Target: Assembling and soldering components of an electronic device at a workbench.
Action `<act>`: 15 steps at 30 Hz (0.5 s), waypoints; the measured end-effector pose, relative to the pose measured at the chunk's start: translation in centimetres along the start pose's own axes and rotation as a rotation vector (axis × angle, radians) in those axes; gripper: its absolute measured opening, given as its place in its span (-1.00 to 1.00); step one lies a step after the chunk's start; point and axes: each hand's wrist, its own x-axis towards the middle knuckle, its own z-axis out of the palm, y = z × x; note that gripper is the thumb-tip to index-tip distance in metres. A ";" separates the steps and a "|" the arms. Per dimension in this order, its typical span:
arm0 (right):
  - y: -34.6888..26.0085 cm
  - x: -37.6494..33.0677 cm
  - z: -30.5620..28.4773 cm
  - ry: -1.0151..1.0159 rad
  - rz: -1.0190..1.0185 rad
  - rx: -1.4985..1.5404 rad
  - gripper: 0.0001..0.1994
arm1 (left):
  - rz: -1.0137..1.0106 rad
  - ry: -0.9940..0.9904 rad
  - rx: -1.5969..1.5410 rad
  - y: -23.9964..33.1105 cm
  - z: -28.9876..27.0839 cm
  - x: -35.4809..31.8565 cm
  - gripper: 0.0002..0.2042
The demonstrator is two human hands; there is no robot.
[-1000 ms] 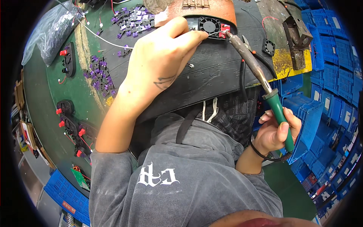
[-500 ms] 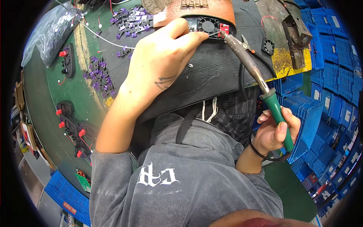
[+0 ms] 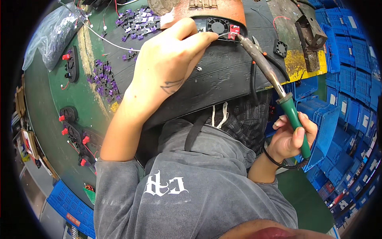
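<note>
Pinching thin wire (image 3: 224, 34) in left hand (image 3: 169, 53) and holding green-handled soldering iron (image 3: 274, 82) in right hand (image 3: 292, 137) at red part (image 3: 234, 30), back from bench's (image 3: 51, 103) near edge.

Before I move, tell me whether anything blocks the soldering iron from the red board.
Nothing visible: the right hand holds the soldering iron with its tip at the red board; the pliers lie beneath its shaft, not ahead of the tip.

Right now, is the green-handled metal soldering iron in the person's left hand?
No, the right hand grips its green handle, while the left hand is near the square black fan.
</note>
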 end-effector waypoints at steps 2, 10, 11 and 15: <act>0.1 0.0 0.2 -0.007 0.003 0.020 -0.60 | 0.019 0.021 0.018 -0.3 0.3 0.0 -0.78; 0.0 0.3 0.5 -0.008 0.005 0.003 -0.60 | 0.067 0.006 0.046 -0.4 0.8 0.1 -0.76; 0.0 0.4 0.5 -0.017 0.002 0.003 -0.60 | 0.074 0.008 0.043 -0.5 0.8 0.1 -0.75; 0.0 0.5 0.6 -0.007 0.003 0.014 -0.60 | 0.031 -0.002 0.002 -0.4 0.7 0.1 -0.74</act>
